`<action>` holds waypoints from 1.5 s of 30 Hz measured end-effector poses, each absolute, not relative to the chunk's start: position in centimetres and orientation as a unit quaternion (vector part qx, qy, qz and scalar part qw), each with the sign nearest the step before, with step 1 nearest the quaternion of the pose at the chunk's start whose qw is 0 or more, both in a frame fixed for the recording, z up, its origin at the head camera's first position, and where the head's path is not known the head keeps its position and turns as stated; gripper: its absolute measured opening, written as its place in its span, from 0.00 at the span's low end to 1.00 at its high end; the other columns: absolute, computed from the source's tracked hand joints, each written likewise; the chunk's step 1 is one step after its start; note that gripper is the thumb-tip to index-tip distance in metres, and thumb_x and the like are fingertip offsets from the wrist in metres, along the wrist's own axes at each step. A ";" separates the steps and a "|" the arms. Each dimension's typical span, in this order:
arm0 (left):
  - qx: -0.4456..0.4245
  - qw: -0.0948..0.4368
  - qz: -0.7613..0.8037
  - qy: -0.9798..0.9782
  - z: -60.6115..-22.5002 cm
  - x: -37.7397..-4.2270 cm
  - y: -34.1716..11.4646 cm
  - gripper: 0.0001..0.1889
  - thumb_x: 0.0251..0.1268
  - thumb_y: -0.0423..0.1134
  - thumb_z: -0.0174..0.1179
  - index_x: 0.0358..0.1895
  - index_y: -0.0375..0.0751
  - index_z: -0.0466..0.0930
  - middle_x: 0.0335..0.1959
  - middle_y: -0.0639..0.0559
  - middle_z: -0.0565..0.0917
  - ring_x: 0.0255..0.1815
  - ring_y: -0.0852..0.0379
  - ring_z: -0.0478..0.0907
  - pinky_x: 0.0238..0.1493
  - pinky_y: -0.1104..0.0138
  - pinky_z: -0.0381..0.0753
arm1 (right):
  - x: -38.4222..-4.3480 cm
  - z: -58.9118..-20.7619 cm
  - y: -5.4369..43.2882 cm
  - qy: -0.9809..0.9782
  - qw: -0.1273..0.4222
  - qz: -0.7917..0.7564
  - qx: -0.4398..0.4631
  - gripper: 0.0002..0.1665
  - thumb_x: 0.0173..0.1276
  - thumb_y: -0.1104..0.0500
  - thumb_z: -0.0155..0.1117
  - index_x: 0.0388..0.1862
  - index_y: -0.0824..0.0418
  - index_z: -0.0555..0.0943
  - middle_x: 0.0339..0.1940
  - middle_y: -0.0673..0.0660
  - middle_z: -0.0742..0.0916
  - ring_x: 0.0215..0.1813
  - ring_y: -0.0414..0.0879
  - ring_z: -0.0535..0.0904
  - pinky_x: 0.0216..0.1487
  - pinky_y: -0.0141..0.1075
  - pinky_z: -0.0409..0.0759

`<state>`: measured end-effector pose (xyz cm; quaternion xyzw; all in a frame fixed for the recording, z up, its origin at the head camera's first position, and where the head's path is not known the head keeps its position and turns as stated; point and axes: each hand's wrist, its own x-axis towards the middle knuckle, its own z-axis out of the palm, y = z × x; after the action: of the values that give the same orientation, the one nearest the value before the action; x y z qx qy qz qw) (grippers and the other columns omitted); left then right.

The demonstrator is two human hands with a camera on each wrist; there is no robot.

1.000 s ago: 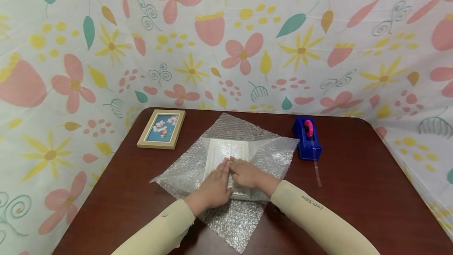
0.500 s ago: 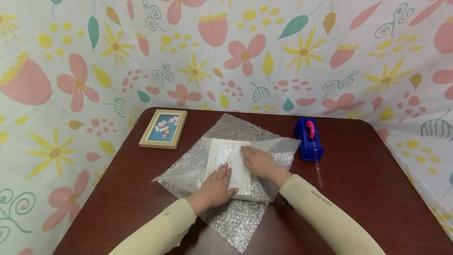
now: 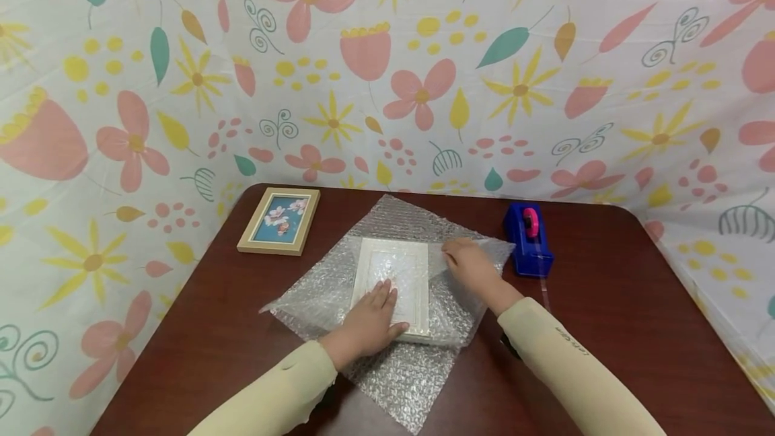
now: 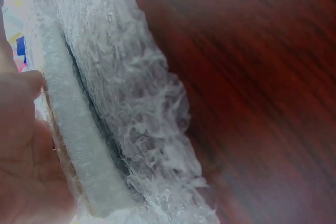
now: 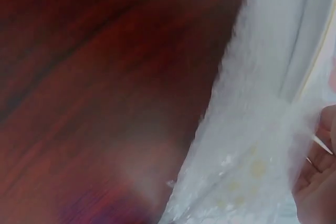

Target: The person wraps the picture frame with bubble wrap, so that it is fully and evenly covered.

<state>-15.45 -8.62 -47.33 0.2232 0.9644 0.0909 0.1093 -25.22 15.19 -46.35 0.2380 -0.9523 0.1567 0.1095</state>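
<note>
A pale picture frame (image 3: pixel 414 268) lies on a sheet of bubble wrap (image 3: pixel 393 382), with clear wrap folded up around its sides. My left hand (image 3: pixel 371 321) rests flat on the frame's lower left part, fingers spread and the thumb toward its near edge. In the left wrist view that hand (image 4: pixel 31 150) lies along the edge of the wrapped frame (image 4: pixel 79 124). To the right of the frame, my right hand (image 3: pixel 475 271) has bent fingers at the upper edge of the right flap. The right wrist view shows its curled fingers (image 5: pixel 315 169) against the raised wrap (image 5: pixel 252 145).
A beige-framed flower picture (image 3: pixel 280 221) lies at the back left of the dark wooden table (image 3: pixel 200 328). A blue tape dispenser (image 3: pixel 528 241) with a pink core stands beyond the wrap's right corner, a tape strip hanging toward the front. Floral cloth (image 3: pixel 418 93) hangs behind.
My right hand has moved from the frame's middle across to the right flap, its fingers bending. My left hand stays on the frame, its fingers now more spread.
</note>
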 end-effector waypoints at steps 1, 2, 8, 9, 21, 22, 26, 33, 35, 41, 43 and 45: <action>0.224 0.109 0.090 0.964 -47.3 -15.4 -8.6 0.38 0.79 0.57 0.50 0.79 0.32 0.59 0.83 0.37 0.57 0.85 0.42 0.55 0.83 0.51 0.61 | -25.4 -46.3 15.4 -0.954 0.112 0.160 0.227 0.12 0.74 0.64 0.61 0.49 0.70 0.86 0.52 0.68 0.89 0.59 0.64 0.83 0.64 0.55 0.80; 0.225 0.109 0.090 0.964 -47.2 -15.4 -8.6 0.38 0.79 0.57 0.50 0.79 0.32 0.59 0.83 0.37 0.57 0.85 0.42 0.55 0.83 0.51 0.61 | -25.6 -46.1 15.7 -0.957 0.109 0.165 0.213 0.12 0.74 0.64 0.61 0.50 0.70 0.85 0.52 0.68 0.89 0.60 0.64 0.82 0.65 0.56 0.79; 0.227 0.105 0.079 0.965 -47.1 -15.4 -8.6 0.38 0.79 0.58 0.50 0.79 0.32 0.59 0.83 0.37 0.58 0.85 0.42 0.55 0.83 0.52 0.61 | -26.4 -45.4 17.1 -0.973 0.071 0.160 0.153 0.16 0.74 0.60 0.64 0.55 0.67 0.85 0.59 0.68 0.87 0.64 0.66 0.80 0.69 0.61 0.74; 0.227 0.105 0.078 0.965 -47.0 -15.4 -8.6 0.38 0.79 0.58 0.50 0.79 0.32 0.59 0.83 0.37 0.58 0.85 0.42 0.55 0.83 0.52 0.61 | -26.6 -45.4 17.3 -0.975 0.064 0.156 0.145 0.16 0.74 0.59 0.65 0.56 0.67 0.85 0.60 0.68 0.87 0.63 0.66 0.80 0.68 0.62 0.75; 0.222 0.117 0.078 0.965 -47.2 -15.0 -8.5 0.39 0.80 0.59 0.46 0.80 0.33 0.56 0.84 0.38 0.54 0.86 0.43 0.53 0.84 0.52 0.59 | -27.9 -45.2 18.6 -0.988 -0.038 0.126 0.085 0.23 0.72 0.48 0.67 0.56 0.63 0.84 0.51 0.67 0.90 0.43 0.61 0.87 0.41 0.55 0.84; 0.221 0.121 0.077 0.965 -47.2 -15.0 -8.5 0.39 0.81 0.59 0.45 0.80 0.33 0.55 0.85 0.38 0.54 0.86 0.43 0.52 0.84 0.52 0.58 | -28.0 -45.4 18.7 -0.987 -0.045 0.129 0.081 0.23 0.72 0.48 0.67 0.56 0.63 0.84 0.51 0.66 0.90 0.42 0.60 0.87 0.39 0.53 0.84; 0.213 0.135 0.093 0.963 -47.2 -15.0 -8.5 0.42 0.79 0.63 0.46 0.81 0.33 0.53 0.85 0.39 0.51 0.87 0.43 0.48 0.85 0.51 0.55 | -28.3 -46.0 18.9 -0.986 -0.072 0.138 0.067 0.25 0.72 0.48 0.67 0.58 0.64 0.83 0.53 0.67 0.89 0.44 0.58 0.86 0.39 0.50 0.83; 0.217 0.130 0.098 0.963 -47.4 -15.1 -8.6 0.46 0.76 0.65 0.49 0.81 0.31 0.52 0.85 0.36 0.50 0.87 0.41 0.48 0.85 0.50 0.55 | -29.1 -45.2 19.6 -0.977 -0.133 0.151 0.069 0.31 0.75 0.46 0.64 0.65 0.67 0.79 0.63 0.69 0.84 0.56 0.62 0.84 0.52 0.55 0.82; 0.219 0.129 0.100 0.962 -47.4 -15.1 -8.6 0.46 0.76 0.65 0.50 0.81 0.31 0.53 0.85 0.36 0.50 0.86 0.40 0.48 0.85 0.49 0.56 | -29.3 -44.8 20.0 -0.972 -0.157 0.148 0.096 0.30 0.78 0.48 0.60 0.67 0.69 0.77 0.65 0.71 0.83 0.61 0.64 0.82 0.58 0.56 0.82; 0.217 0.123 0.096 0.964 -47.4 -15.1 -8.6 0.46 0.75 0.65 0.50 0.81 0.31 0.54 0.85 0.36 0.51 0.86 0.41 0.49 0.85 0.50 0.56 | -29.7 -43.9 20.7 -0.958 -0.188 0.134 0.168 0.24 0.81 0.59 0.53 0.66 0.75 0.75 0.67 0.76 0.79 0.70 0.71 0.74 0.71 0.59 0.75; 0.217 0.123 0.096 0.964 -47.5 -15.1 -8.6 0.46 0.75 0.65 0.50 0.81 0.31 0.53 0.85 0.36 0.51 0.87 0.41 0.49 0.85 0.50 0.56 | -29.9 -43.9 20.8 -0.956 -0.191 0.134 0.177 0.24 0.78 0.61 0.57 0.65 0.76 0.76 0.66 0.76 0.80 0.69 0.71 0.74 0.70 0.58 0.75; 0.216 0.121 0.097 0.964 -47.7 -15.2 -8.6 0.47 0.75 0.66 0.50 0.81 0.31 0.53 0.85 0.36 0.51 0.86 0.41 0.49 0.85 0.50 0.56 | -30.1 -44.1 20.8 -0.954 -0.197 0.143 0.175 0.24 0.75 0.61 0.61 0.64 0.75 0.77 0.65 0.76 0.81 0.68 0.71 0.75 0.69 0.58 0.76</action>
<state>-15.16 -8.64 -47.72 0.2165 0.9639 0.0969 0.1211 -30.08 20.76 -44.05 0.1753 -0.9540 0.1433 -0.1967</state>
